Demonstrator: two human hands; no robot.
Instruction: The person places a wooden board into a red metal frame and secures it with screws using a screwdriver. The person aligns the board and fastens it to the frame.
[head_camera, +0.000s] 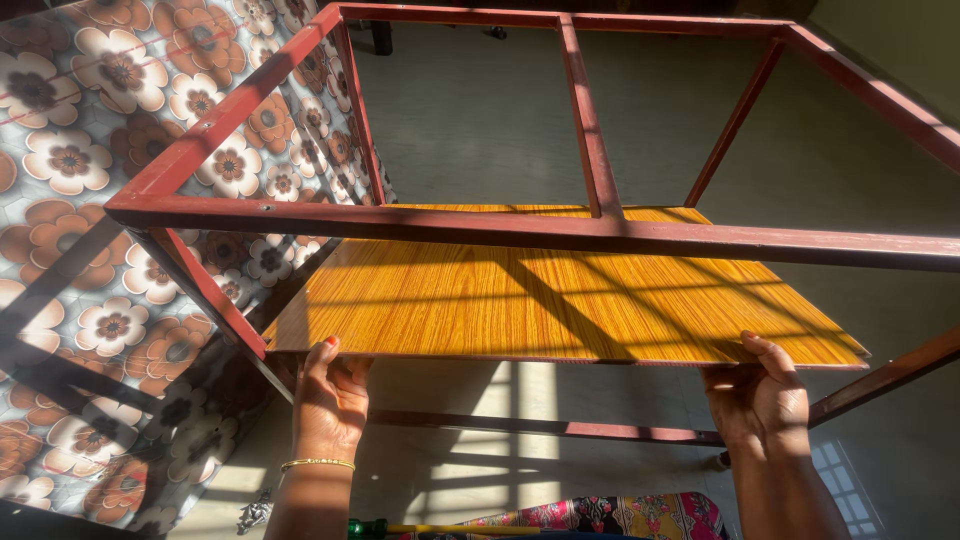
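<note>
Both hands, left hand (328, 395) and right hand (757, 400), clamp fingers on the yellow board's (560, 300) near edge, fitting it inside the red frame (520, 232); next, lower it level.

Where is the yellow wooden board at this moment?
In the head view, the yellow wooden board lies centre, inside the red metal frame, its near edge held by the left hand and right hand.

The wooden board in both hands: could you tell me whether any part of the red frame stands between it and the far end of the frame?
Nothing visible does. The wooden board, gripped by the left hand and right hand, lies under the red frame's top rails.
</note>
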